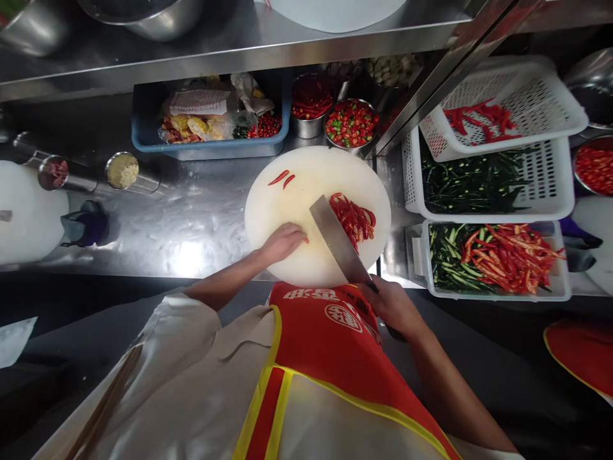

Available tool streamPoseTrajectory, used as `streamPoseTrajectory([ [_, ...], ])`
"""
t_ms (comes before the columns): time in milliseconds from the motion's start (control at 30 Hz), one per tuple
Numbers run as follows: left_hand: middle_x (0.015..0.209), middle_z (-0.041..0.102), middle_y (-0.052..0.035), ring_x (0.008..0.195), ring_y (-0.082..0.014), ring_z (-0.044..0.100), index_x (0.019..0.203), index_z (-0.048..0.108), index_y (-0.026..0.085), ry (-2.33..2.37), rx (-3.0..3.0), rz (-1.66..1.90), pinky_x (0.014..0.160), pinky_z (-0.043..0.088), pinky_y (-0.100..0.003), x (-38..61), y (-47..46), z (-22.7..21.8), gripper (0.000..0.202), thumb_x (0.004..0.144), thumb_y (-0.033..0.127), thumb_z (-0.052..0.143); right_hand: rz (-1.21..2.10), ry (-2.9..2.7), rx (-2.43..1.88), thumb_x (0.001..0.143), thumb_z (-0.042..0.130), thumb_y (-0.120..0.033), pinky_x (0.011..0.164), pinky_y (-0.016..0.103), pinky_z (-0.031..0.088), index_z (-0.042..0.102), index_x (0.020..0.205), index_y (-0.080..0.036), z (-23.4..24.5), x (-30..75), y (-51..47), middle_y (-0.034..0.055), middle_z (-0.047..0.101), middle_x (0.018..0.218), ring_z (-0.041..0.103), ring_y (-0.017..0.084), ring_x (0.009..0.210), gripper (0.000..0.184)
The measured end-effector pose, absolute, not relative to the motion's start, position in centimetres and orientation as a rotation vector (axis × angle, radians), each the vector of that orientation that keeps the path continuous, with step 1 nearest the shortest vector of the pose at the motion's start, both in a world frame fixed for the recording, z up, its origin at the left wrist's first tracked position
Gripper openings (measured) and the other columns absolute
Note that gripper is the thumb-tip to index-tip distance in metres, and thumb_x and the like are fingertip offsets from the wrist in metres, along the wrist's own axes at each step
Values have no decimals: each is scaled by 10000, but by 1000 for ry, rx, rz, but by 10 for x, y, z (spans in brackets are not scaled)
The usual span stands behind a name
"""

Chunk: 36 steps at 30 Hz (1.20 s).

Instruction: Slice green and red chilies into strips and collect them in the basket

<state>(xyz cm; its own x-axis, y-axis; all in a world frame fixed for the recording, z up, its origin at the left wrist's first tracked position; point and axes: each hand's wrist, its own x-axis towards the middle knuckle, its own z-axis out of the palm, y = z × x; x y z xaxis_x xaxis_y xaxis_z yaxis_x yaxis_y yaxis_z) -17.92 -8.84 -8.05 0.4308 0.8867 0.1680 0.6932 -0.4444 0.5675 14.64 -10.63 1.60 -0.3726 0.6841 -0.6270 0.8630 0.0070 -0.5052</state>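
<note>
My right hand [387,303] is wrapped round the handle of a cleaver [338,236], its broad blade resting over the round white cutting board [287,211]. Cut red chili pieces [354,220] are heaped just right of the blade. On the board's left half, my left hand [285,243] is closed, its fingertips pressed down on a red chili. Only the chili's tip [306,240] shows; the fingers hide the rest. Two whole red chilies [282,179] lie apart near the board's upper left.
Behind the board stand a blue bin [220,150] of bagged food and a metal pot of chopped chilies [352,124]. White baskets [488,214] and a clear tub [498,297] with red and green peppers sit at right. A steel shelf edge [230,61] runs overhead.
</note>
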Motion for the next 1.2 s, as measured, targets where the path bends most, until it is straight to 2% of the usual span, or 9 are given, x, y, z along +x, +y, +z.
streamPoseTrajectory([
  [200, 1001, 662, -71, 963, -171, 598, 989, 660, 189, 1318, 2254, 681, 887, 500, -347, -160, -95, -80, 249, 994, 265, 424, -1325, 2091, 1426, 929, 387, -424, 609, 259, 322, 628, 909, -209, 39, 132, -103, 81, 710, 834, 627, 197, 734, 324],
  [400, 1013, 661, -71, 962, -169, 604, 991, 664, 193, 1312, 2248, 709, 891, 510, -348, -163, -95, -85, 261, 993, 261, 413, -1292, 1986, 1401, 947, 364, -438, 580, 264, 287, 609, 804, -217, 57, 142, -97, 71, 699, 800, 600, 184, 688, 359],
  [600, 1019, 668, -77, 947, -170, 611, 953, 668, 185, 1268, 2278, 672, 895, 504, -339, -162, -93, -87, 272, 991, 253, 408, -1181, 2084, 1441, 936, 382, -300, 637, 271, 315, 611, 927, -164, 18, 100, -86, 141, 707, 924, 629, 213, 813, 267],
  [700, 1010, 670, -78, 945, -168, 614, 968, 670, 188, 1235, 2291, 649, 895, 504, -335, -164, -93, -83, 292, 997, 260, 388, -1249, 2184, 1471, 923, 405, -338, 661, 264, 347, 612, 892, -173, -2, 96, -80, 109, 701, 876, 622, 206, 820, 266],
  [800, 985, 669, -73, 940, -166, 614, 958, 672, 191, 1193, 2299, 631, 878, 506, -324, -171, -83, -76, 304, 1000, 270, 382, -1319, 2163, 1566, 918, 392, -416, 623, 261, 362, 602, 840, -194, -3, 116, -83, 63, 683, 768, 607, 192, 722, 316],
  [900, 938, 654, -79, 911, -182, 605, 913, 661, 171, 1458, 2215, 724, 835, 507, -331, -186, -49, -69, 309, 998, 287, 388, -1370, 2103, 1614, 926, 369, -484, 577, 266, 356, 591, 817, -210, 10, 138, -95, 40, 668, 694, 589, 188, 639, 369],
  [1033, 994, 629, -113, 917, -216, 609, 967, 648, 133, 1972, 1986, 674, 851, 493, -359, -205, 18, -65, 236, 962, 234, 435, -1448, 2152, 1404, 948, 350, -483, 596, 267, 368, 620, 863, -221, 31, 144, -110, 52, 709, 787, 614, 197, 680, 386],
  [1133, 995, 630, -128, 889, -227, 618, 883, 664, 117, 1995, 1999, 432, 840, 490, -360, -211, 44, -68, 234, 932, 197, 449, -1489, 2184, 1320, 949, 363, -464, 616, 261, 379, 650, 945, -240, 33, 142, -113, 50, 730, 878, 634, 195, 731, 364],
  [1200, 957, 640, -111, 891, -219, 616, 830, 674, 127, 1885, 2097, 361, 828, 491, -339, -211, 39, -69, 229, 905, 170, 462, -1422, 2152, 1405, 939, 370, -470, 601, 264, 371, 649, 885, -226, 27, 143, -113, 60, 726, 832, 631, 200, 714, 374],
])
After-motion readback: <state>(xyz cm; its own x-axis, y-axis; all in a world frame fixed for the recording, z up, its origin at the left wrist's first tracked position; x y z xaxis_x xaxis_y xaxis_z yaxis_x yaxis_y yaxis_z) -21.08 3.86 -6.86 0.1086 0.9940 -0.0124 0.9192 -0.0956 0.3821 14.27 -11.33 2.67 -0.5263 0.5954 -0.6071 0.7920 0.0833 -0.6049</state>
